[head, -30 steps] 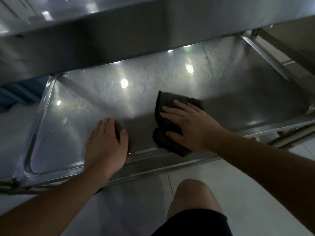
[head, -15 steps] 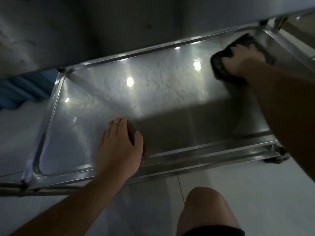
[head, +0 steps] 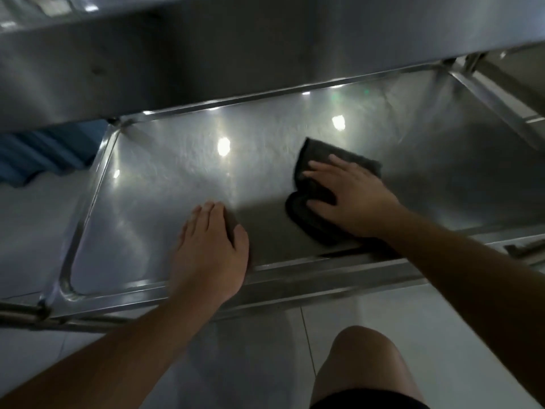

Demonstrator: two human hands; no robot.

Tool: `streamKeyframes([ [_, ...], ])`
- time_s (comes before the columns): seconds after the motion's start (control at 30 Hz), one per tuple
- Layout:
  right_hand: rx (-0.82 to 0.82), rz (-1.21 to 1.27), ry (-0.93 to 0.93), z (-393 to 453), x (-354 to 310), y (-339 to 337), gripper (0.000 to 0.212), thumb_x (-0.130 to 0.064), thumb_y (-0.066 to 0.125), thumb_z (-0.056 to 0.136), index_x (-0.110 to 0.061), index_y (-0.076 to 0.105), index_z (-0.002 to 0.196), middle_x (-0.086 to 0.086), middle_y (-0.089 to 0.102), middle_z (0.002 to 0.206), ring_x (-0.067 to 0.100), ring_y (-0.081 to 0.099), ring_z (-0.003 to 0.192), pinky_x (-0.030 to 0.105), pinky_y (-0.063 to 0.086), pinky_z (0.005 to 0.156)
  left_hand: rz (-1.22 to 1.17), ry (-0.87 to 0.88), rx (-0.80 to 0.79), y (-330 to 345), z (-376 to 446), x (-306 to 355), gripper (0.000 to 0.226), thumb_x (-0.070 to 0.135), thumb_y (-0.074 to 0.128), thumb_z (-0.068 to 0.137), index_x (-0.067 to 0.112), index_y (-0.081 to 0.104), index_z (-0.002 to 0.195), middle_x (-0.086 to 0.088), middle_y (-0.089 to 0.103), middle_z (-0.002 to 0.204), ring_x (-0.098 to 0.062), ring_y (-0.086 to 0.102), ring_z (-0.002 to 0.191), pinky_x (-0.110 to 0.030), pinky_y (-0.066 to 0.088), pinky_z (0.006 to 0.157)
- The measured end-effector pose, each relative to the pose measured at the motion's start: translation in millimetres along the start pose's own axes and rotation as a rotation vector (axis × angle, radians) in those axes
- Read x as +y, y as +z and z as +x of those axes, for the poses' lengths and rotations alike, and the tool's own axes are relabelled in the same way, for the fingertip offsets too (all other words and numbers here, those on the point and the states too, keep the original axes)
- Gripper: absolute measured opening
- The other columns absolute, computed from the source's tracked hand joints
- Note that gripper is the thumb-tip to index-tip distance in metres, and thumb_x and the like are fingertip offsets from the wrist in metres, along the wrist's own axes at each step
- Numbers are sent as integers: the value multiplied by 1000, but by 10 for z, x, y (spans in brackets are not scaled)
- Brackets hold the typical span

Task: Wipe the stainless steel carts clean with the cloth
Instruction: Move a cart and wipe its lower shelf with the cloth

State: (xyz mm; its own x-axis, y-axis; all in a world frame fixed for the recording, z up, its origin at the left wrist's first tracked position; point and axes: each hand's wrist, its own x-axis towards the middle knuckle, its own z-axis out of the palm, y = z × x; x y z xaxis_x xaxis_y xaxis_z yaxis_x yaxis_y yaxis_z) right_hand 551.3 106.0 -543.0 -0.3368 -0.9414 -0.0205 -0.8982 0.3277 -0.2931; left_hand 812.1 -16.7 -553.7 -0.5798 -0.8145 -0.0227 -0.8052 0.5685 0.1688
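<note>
I look down at the lower shelf of a stainless steel cart (head: 165, 184), a shallow tray with a raised rim. A dark folded cloth (head: 315, 199) lies on the shelf right of centre, near the front rim. My right hand (head: 351, 199) presses flat on the cloth with fingers spread. My left hand (head: 212, 252) rests flat on the shelf by the front rim, fingers straight, holding nothing.
The cart's upper shelf (head: 236, 54) overhangs the back of the lower one. A second steel frame (head: 507, 95) stands at the right. Pale floor tiles (head: 265, 364) and my knee (head: 365, 367) are below. Something blue (head: 44, 154) lies at the left.
My right hand has dragged the cloth from the shelf's far right corner back toward the front centre. My left hand has stayed in place.
</note>
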Motion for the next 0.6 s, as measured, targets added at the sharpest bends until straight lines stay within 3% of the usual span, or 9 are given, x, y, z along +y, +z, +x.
streamKeyframes([
  [0.07, 24, -28, 127, 46, 402, -130, 74, -69, 41, 92, -33, 44, 156, -6, 35, 168, 28, 25, 157, 50, 20, 128, -3, 9, -2, 1, -8, -1, 72, 56, 16, 106, 17, 27, 166, -6, 27, 175, -25, 22, 162, -41, 14, 130],
  [0.17, 46, -76, 338, 500, 897, -277, 71, -60, 47, 99, -20, 42, 158, 8, 33, 169, 36, 26, 156, 53, 19, 127, -21, 9, 15, 0, -24, 11, 78, 60, 12, 103, 17, 25, 167, -5, 26, 175, -24, 20, 162, -36, 6, 126],
  [0.23, 20, -53, 464, 884, 959, -312, 84, -68, 34, 94, -19, 32, 162, 5, 23, 173, 33, 17, 159, 55, 13, 128, -38, 5, 22, 4, -29, 14, 80, 62, 10, 101, 19, 24, 167, -4, 24, 176, -23, 18, 163, -35, 4, 125],
  [0.3, -5, -31, 506, 1243, 717, -270, 83, -67, 30, 94, -23, 26, 164, 0, 17, 174, 34, 9, 160, 57, 9, 128, -40, 5, 21, 11, -35, 10, 82, 63, 8, 100, 20, 22, 168, -4, 23, 176, -22, 16, 163, -35, 2, 124],
  [0.4, -65, -101, 244, 1585, -157, -160, 70, -59, 34, 102, -26, 27, 164, -2, 18, 174, 33, 11, 160, 55, 14, 127, -59, 3, 16, 16, -6, -1, 84, 59, 8, 95, 19, 23, 168, -3, 21, 177, -20, 15, 163, -34, 2, 125],
  [0.5, -120, -99, -49, 1364, -1045, 124, 63, -55, 38, 103, -34, 31, 162, -9, 21, 173, 29, 12, 160, 53, 13, 128, -64, 5, 22, 11, 6, -7, 87, 55, 7, 92, 17, 25, 168, -4, 23, 176, -20, 16, 163, -34, 5, 127],
  [0.6, -129, -6, -149, 863, -1205, 264, 64, -58, 32, 100, -40, 29, 162, -17, 18, 172, 19, 5, 161, 48, 6, 129, -53, 14, 13, -8, -10, -1, 87, 54, 4, 92, 17, 22, 169, -4, 21, 177, -20, 14, 164, -33, 3, 126],
])
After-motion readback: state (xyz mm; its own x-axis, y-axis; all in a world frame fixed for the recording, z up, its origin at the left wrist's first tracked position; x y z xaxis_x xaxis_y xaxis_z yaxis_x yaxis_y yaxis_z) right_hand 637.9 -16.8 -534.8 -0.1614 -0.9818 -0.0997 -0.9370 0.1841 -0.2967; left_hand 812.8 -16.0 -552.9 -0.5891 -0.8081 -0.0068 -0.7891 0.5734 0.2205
